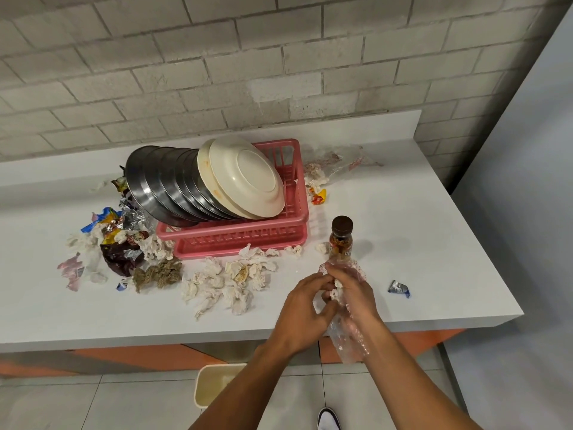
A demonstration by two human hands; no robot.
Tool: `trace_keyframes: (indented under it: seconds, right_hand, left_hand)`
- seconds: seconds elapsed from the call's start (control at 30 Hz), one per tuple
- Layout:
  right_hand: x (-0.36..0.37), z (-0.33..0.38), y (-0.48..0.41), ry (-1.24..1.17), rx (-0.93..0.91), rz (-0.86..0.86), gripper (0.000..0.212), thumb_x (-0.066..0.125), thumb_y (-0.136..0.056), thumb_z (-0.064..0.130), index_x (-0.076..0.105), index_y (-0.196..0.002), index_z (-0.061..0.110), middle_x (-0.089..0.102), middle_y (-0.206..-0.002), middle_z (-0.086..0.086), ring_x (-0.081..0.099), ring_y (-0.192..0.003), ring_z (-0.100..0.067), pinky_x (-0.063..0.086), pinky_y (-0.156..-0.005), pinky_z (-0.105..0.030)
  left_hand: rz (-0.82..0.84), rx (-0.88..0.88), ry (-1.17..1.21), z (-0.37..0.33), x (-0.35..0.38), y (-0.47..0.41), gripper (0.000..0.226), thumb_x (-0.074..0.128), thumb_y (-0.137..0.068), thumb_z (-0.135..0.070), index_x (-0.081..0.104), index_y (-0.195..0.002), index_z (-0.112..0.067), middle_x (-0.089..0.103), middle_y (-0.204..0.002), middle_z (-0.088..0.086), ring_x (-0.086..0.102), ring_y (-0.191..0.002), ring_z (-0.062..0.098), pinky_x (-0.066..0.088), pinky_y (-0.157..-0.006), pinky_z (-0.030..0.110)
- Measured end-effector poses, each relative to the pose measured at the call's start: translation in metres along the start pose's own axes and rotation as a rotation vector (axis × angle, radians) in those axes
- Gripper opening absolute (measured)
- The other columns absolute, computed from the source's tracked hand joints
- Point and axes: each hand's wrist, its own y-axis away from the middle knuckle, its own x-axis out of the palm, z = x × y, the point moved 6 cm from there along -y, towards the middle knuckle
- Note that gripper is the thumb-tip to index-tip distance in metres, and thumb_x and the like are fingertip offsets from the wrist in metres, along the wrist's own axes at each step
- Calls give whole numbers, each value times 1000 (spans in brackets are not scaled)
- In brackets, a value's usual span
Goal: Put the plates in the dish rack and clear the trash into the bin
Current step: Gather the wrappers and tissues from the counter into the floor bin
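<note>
A pink dish rack on the white counter holds several steel plates and two cream plates, all leaning left. Crumpled tissues and snack wrappers lie in front and to the left of the rack. A small brown-capped bottle stands right of the rack. Near the counter's front edge, my left hand and my right hand meet around a clear plastic bag with tissue scraps in it. A cream bin stands on the floor below, partly hidden by my left arm.
More tissue, a clear wrapper and an orange wrapper lie behind the rack's right side. A blue-silver wrapper sits near the counter's right front. A brick wall backs the counter; a grey panel stands at right.
</note>
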Motion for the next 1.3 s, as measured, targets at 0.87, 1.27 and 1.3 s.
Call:
trace_keyframes:
  seconds: [0.87, 1.27, 1.3]
  right_hand:
    - [-126, 50, 32, -216, -165, -302, 20, 74, -75, -3, 72, -79, 17, 69, -83, -10, 62, -65, -17, 46, -54, -29]
    - [-123, 27, 38, -325, -130, -268, 18, 68, -82, -9, 64, -85, 8, 64, -77, -11, 58, -59, -15, 41, -41, -23]
    - [-118, 23, 38, -316, -118, -245, 18, 69, -81, -9, 64, -85, 8, 64, -76, -12, 59, -57, -15, 41, -41, -23]
  left_hand:
    - [358, 287, -450, -40, 126, -77, 47, 62, -96, -24, 51, -142, -26, 42, -147, 3, 60, -115, 31, 55, -89, 41]
    - [330, 315, -584, -40, 124, -57, 22, 60, -93, -3, 70, -112, -8, 67, -107, 14, 62, -96, 34, 47, -76, 37]
    - [320, 285, -538, -38, 117, -50, 21, 60, -92, -3, 70, -110, -8, 68, -105, 14, 63, -94, 34, 47, -76, 37]
